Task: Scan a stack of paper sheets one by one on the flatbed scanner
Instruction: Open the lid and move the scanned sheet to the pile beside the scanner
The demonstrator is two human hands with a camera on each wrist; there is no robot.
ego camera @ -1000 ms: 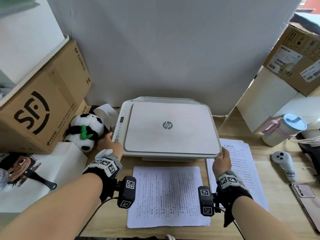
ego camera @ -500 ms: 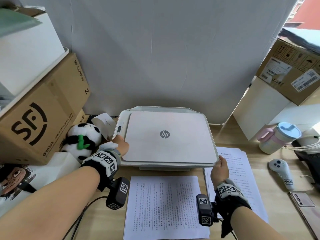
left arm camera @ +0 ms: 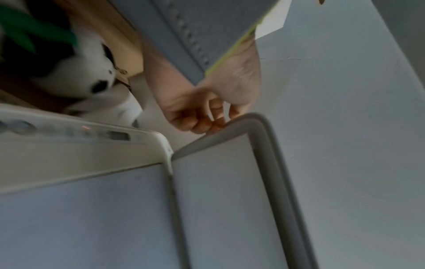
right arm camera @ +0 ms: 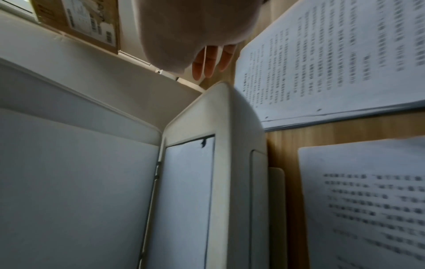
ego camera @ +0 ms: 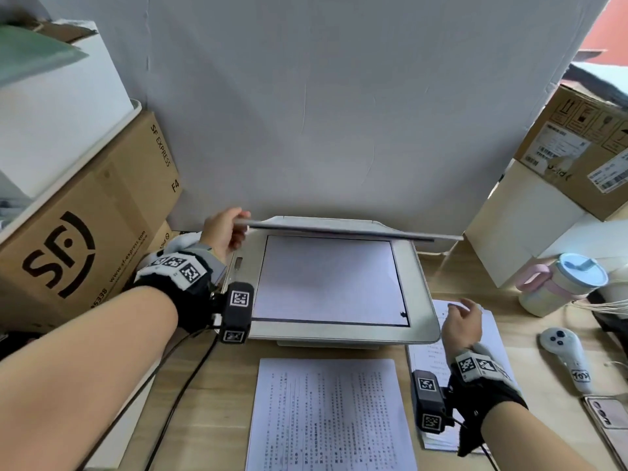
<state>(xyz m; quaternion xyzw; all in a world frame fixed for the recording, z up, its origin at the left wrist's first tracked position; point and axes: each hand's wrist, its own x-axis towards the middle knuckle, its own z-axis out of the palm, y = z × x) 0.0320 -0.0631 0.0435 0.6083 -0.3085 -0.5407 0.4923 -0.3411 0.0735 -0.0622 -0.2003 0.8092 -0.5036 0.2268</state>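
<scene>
The white flatbed scanner (ego camera: 421,317) stands in the middle of the wooden desk with its lid (ego camera: 343,230) raised. My left hand (ego camera: 224,232) grips the lid's front left corner; in the left wrist view the curled fingers (left arm camera: 200,123) hook that corner (left arm camera: 250,120). A white sheet (ego camera: 329,278) lies on the glass. My right hand (ego camera: 462,322) hovers with relaxed fingers beside the scanner's right front corner, above a stack of printed sheets (ego camera: 499,338). Another printed sheet (ego camera: 329,416) lies in front of the scanner.
Cardboard boxes (ego camera: 78,239) and a toy panda (left arm camera: 76,72) crowd the left side. At the right stand a pastel mug (ego camera: 564,283), a white controller (ego camera: 564,355), a phone (ego camera: 608,426) and stacked boxes (ego camera: 577,158). A grey wall rises behind the scanner.
My left hand has lifted the lid from closed to raised. My right hand has let go of the scanner's right front corner and moved right over the stack.
</scene>
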